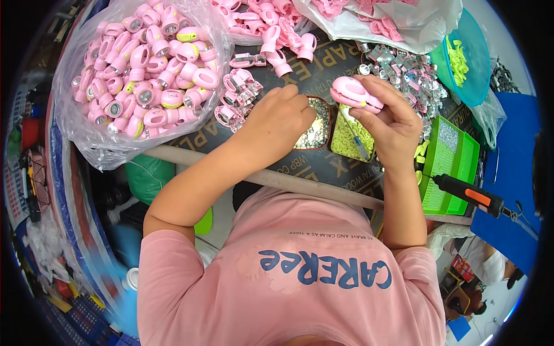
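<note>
My right hand [398,115] is closed around a pink plastic flashlight shell [353,92], with a dark seam along its edge. It is raised over a small tray of yellow-green bits [352,135], in which a thin tool with a blue section [362,147] leans. My left hand [277,124], fingers curled together, is at the left side of a small tray of shiny silver round pieces [314,130]. Its fingertips are hidden, so I cannot make out what they hold. Opened pink shells with silvery parts [238,95] lie just beyond the left hand.
A clear plastic bag [75,135] full of pink flashlights stands at the left. More pink parts [271,34] and a pile of silvery pieces [404,75] lie at the back. At the right are a teal bowl [470,86], green trays [447,202] and a black-and-orange electric screwdriver [470,193].
</note>
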Motion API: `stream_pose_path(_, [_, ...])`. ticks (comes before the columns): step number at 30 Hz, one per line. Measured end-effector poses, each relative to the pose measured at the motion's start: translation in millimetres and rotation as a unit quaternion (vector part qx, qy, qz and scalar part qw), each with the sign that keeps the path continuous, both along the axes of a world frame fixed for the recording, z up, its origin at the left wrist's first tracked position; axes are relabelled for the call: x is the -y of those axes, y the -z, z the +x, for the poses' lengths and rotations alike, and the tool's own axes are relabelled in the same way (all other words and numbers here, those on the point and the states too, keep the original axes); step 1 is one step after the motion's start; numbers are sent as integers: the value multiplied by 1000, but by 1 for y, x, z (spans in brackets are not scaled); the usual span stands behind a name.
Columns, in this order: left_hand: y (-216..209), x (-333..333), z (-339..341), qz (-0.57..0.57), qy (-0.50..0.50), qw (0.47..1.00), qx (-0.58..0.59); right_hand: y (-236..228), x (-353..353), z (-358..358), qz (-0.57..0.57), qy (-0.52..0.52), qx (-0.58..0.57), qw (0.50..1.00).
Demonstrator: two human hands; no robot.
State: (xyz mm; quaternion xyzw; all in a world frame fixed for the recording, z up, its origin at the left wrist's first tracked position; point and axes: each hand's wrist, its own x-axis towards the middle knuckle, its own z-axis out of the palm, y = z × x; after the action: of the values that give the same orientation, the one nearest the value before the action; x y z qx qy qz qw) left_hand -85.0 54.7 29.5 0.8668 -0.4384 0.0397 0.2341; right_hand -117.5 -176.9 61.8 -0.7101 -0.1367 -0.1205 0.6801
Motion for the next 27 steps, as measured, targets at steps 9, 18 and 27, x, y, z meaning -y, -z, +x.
stream_pose_path(9, [-10,3,5,-168,-56,983,-53,-1,0,-1,-26,-1,-4,1000])
stream_pose_path(18, [-22,6,5,-356,-83,926,-93,-10,-10,-6,-46,4,-54,997])
stream_pose_path(27, [-25,7,4,-380,-85,918,-72,-12,-15,-7,2,-6,-61,998])
